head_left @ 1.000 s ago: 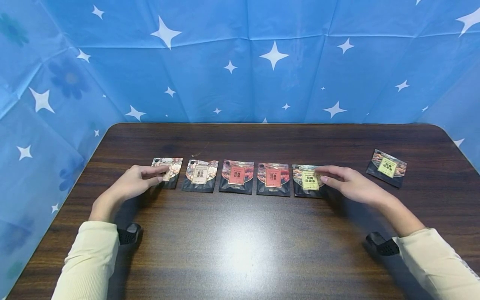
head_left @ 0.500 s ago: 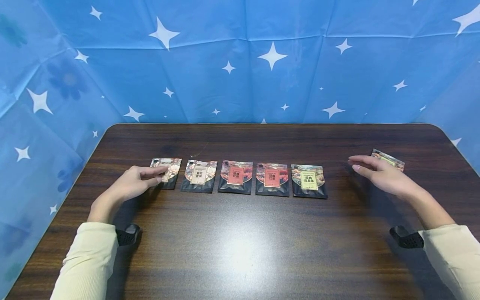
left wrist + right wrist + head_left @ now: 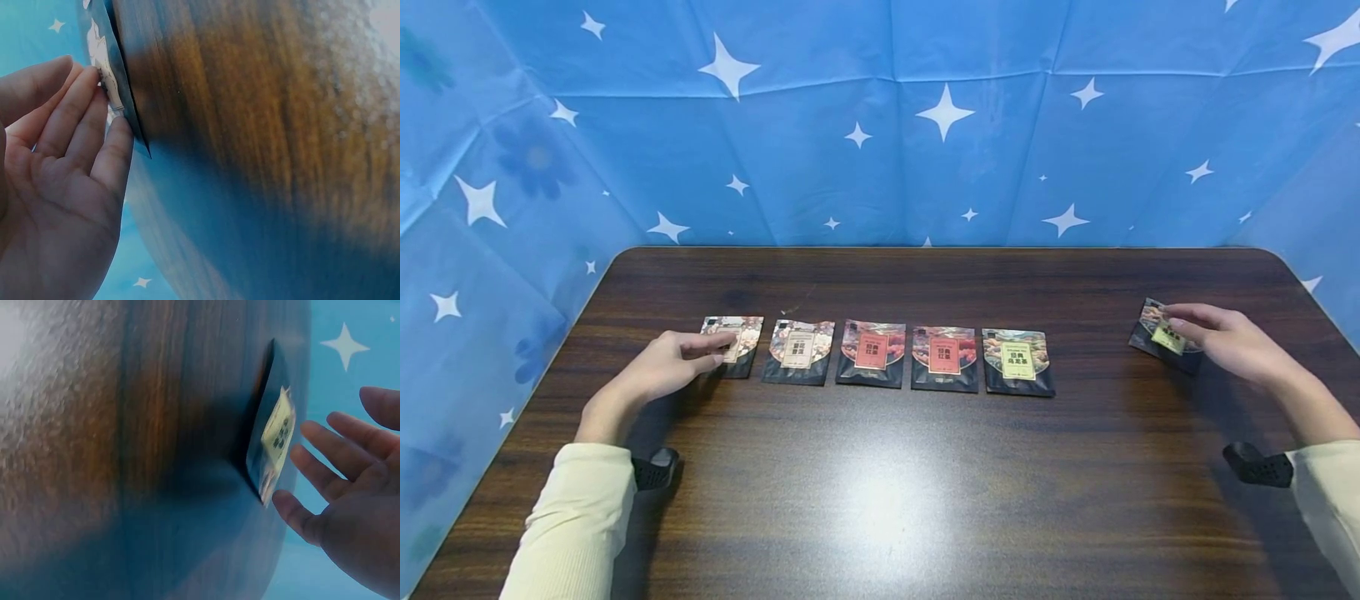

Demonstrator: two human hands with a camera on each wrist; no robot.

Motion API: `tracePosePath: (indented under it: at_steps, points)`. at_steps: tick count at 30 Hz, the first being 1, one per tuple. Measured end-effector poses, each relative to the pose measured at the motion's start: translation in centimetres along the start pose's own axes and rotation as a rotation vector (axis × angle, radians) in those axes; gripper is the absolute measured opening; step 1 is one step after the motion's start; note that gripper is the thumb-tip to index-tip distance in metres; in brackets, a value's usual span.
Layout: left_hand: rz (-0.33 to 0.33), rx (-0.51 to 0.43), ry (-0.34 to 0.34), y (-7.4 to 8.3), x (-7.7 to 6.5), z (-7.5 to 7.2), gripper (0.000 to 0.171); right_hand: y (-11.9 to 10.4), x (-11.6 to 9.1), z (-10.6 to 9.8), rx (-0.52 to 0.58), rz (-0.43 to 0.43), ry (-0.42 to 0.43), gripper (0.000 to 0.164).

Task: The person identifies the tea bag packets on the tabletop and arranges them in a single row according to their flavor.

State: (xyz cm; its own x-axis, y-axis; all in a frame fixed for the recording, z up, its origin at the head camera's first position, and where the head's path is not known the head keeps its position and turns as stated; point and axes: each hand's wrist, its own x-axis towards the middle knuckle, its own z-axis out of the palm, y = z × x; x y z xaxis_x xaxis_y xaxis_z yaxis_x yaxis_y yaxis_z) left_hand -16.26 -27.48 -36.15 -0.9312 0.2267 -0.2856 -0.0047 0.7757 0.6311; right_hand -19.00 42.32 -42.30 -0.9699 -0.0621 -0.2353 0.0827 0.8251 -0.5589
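Observation:
My left hand rests its fingertips on a flat tea sachet with a pale floral label, at the row's left end. The left wrist view shows its fingers fairly straight, their tips against the sachet's face. Far to the right, my right hand is spread over a tea sachet with a yellow-green label, lying slightly turned. Seen from the right wrist, the relaxed, parted fingers are close to this sachet and grip nothing. The hand hides its right part in the head view.
Between the hands, the row continues with a pale floral sachet, two red-labelled sachets and a yellow-green-labelled one. All lie flat on the dark wooden table. A blue star-patterned cloth hangs behind the table's far edge.
My right hand has left the yellow-green-labelled sachet at the row's right end and moved right to the turned one. My left hand stays where it was.

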Motion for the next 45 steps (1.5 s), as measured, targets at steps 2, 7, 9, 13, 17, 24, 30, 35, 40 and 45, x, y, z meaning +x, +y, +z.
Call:
tracePosePath:
  at_steps: [2,7,9,13,17,24,30,35,40,45]
  points:
    - [-0.002,-0.002,-0.003,0.0,0.0,0.0,0.042,0.0,-0.1,-0.1,0.006,0.009,-0.011,0.082]
    - [-0.002,0.000,-0.005,0.0,0.0,0.0,0.042,-0.5,-0.6,-0.2,0.025,0.034,-0.048,0.087]
    - [0.002,-0.003,-0.007,0.0,0.0,0.0,0.042,-0.5,-0.7,-0.2,0.036,0.037,-0.057,0.088]
    - [0.011,-0.011,-0.010,-0.1,0.0,-0.1,0.042,-0.3,-0.8,-0.1,0.052,0.034,-0.068,0.088]
    - [0.014,-0.006,-0.010,-0.1,0.0,0.0,0.042,-0.3,-0.9,-0.2,0.043,0.033,-0.072,0.089]
    - [0.009,-0.004,-0.005,0.1,0.0,0.0,0.042,-3.7,-2.6,-0.6,0.016,0.037,-0.080,0.075]
    - [0.004,0.012,0.001,0.1,0.0,0.0,0.042,-8.1,-4.7,-0.9,0.001,0.016,-0.115,0.065]
    - [0.004,0.016,0.001,0.0,0.0,0.0,0.042,-9.1,-5.1,-0.4,-0.015,-0.004,-0.141,0.062]
    - [-0.002,0.006,-0.002,0.1,0.0,0.0,0.042,-9.8,-5.3,0.3,0.001,-0.044,-0.155,0.059]
    - [-0.008,-0.008,-0.011,0.2,-0.1,0.0,0.042,-10.8,-5.6,0.9,-0.002,-0.095,-0.161,0.055]
